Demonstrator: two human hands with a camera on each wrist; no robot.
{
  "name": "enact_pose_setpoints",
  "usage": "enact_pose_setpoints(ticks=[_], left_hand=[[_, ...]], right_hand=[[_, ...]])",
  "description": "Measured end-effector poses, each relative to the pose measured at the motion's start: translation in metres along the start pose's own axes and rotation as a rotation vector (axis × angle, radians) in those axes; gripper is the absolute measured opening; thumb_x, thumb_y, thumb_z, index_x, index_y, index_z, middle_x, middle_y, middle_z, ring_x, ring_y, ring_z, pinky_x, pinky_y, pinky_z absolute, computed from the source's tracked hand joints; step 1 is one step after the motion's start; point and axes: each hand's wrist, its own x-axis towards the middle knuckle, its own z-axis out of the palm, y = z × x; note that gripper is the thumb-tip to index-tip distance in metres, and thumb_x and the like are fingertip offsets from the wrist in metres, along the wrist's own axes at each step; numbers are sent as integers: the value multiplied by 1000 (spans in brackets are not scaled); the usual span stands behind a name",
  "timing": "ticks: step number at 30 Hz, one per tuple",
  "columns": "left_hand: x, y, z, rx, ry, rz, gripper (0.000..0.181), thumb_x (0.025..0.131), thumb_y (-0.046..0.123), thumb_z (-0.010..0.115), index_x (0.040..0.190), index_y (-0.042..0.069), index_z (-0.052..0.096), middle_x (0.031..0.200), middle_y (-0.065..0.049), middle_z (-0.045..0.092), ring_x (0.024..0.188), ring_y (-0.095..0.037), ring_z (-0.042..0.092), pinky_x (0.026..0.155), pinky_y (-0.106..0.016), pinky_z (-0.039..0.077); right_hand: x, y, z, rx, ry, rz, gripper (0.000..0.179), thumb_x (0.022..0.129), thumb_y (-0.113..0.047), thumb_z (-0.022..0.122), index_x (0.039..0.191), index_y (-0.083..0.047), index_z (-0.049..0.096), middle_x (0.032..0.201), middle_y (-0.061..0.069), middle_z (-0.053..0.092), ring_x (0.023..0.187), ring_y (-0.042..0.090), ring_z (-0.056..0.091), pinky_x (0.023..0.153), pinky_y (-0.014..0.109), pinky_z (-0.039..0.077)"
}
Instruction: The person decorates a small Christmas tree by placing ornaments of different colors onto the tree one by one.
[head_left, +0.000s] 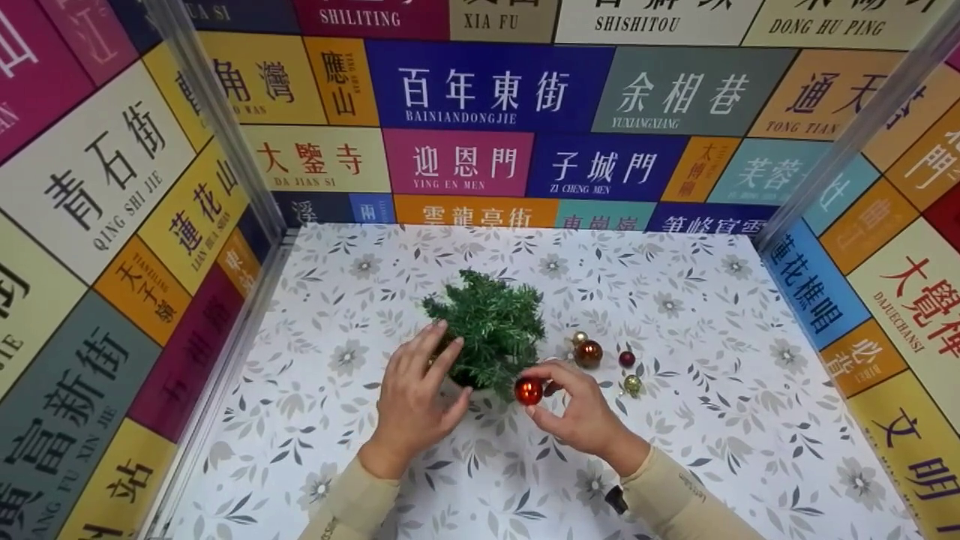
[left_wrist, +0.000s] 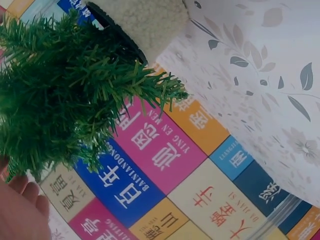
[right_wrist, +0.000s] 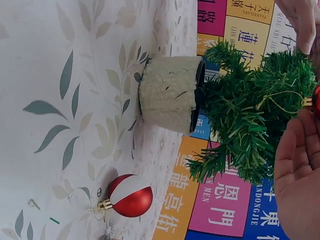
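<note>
A small green artificial Christmas tree [head_left: 491,319] stands between the two hands. Its pot [right_wrist: 170,95] has a fluffy cream cover. My left hand [head_left: 420,386] is at the tree's left side, fingers nearly straight and spread against the branches. On the tree's lower right, my right hand [head_left: 581,412] pinches a shiny red Christmas ball [head_left: 529,391] between thumb and fingers. From the ball's gold cap a gold string loop [right_wrist: 282,100] reaches over the branches in the right wrist view. That view cuts off most of the ball.
Right of the tree lie a brownish-orange ball [head_left: 588,353], a dark red ball [head_left: 627,358] and two small gold balls, one behind [head_left: 580,338] and one nearer [head_left: 632,385]. A red-and-white ball [right_wrist: 131,195] rests on the floral tabletop [head_left: 712,450]. Sign-patterned walls [head_left: 487,90] enclose the table.
</note>
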Motion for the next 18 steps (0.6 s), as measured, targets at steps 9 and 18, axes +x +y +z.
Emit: enact_pose_setpoints(ticks=[9, 18], left_hand=[[0, 10, 4, -41, 3, 105, 46, 79, 40, 75, 113, 11, 70, 151, -15, 44, 137, -36, 42, 105, -56, 35], [-2, 15, 5, -33, -47, 110, 46, 81, 54, 75, 106, 16, 76, 157, -12, 37, 142, -34, 35, 106, -57, 33]], right_hand=[[5, -19, -1, 190, -98, 16, 42, 76, 10, 71, 117, 6, 64, 110, 15, 67, 88, 22, 63, 70, 39, 55], [6, -20, 3, 298, -156, 5, 41, 79, 11, 67, 119, 9, 61, 111, 18, 65, 88, 25, 64, 73, 39, 56]])
